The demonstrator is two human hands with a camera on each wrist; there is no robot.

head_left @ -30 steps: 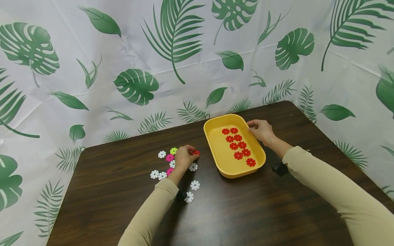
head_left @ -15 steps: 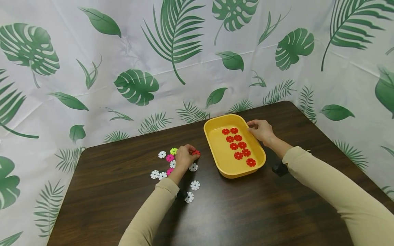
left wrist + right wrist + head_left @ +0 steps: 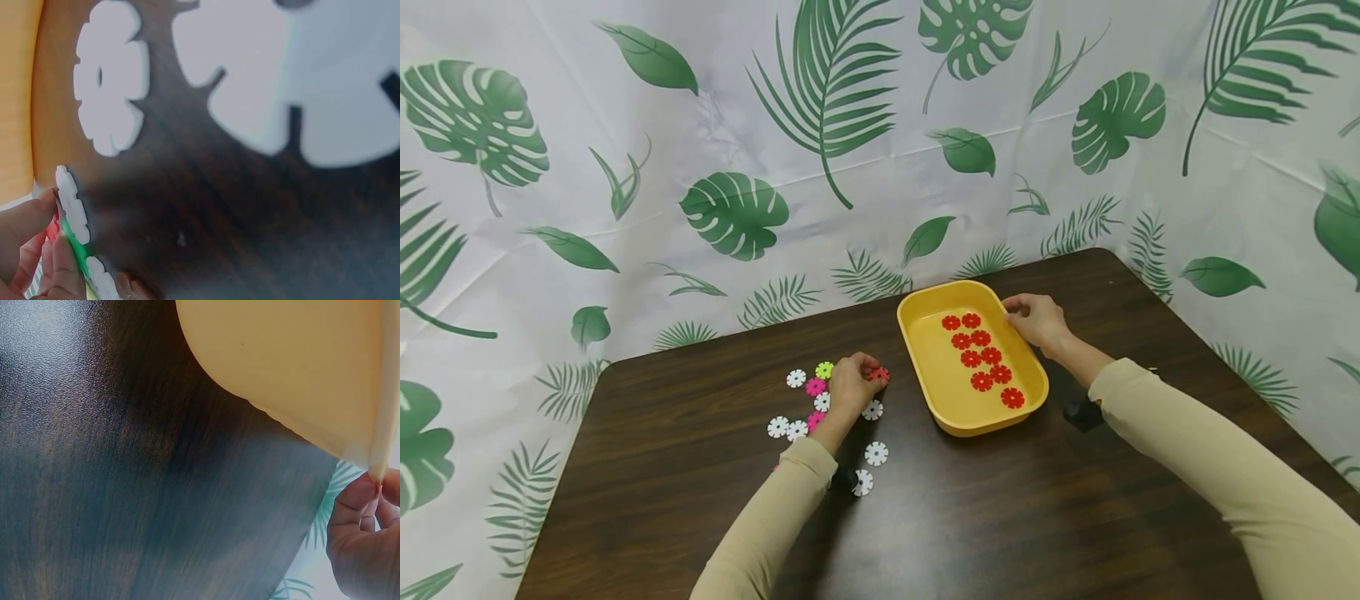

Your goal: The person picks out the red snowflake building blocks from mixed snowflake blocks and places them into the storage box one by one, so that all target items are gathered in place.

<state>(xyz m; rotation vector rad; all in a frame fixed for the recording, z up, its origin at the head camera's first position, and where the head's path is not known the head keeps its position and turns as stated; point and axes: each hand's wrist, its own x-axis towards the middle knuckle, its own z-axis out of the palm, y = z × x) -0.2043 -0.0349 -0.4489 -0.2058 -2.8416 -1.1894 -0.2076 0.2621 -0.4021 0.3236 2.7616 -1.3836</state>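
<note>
My left hand [image 3: 852, 387] pinches a red snowflake disc [image 3: 882, 374] between thumb and fingers, low over the table just left of the yellow tray [image 3: 936, 396]. In the left wrist view, the fingertips [image 3: 45, 203] are on the red disc, with a green disc [image 3: 76, 245] and a white disc [image 3: 73, 209] close by. My right hand [image 3: 1037, 322] grips the tray's right rim, and the right wrist view has thumb and finger meeting on that rim [image 3: 377, 470]. Several red snowflake discs [image 3: 1012, 398] lie flat inside the tray, in two uneven columns.
Around the left hand lie loose white discs [image 3: 876, 453], pink discs [image 3: 816, 387] and a yellow-green disc [image 3: 825, 370], some partly hidden by the hand and sleeve. The dark wooden table [image 3: 1000, 517] ends at a leaf-print cloth [image 3: 850, 225] behind and to the right.
</note>
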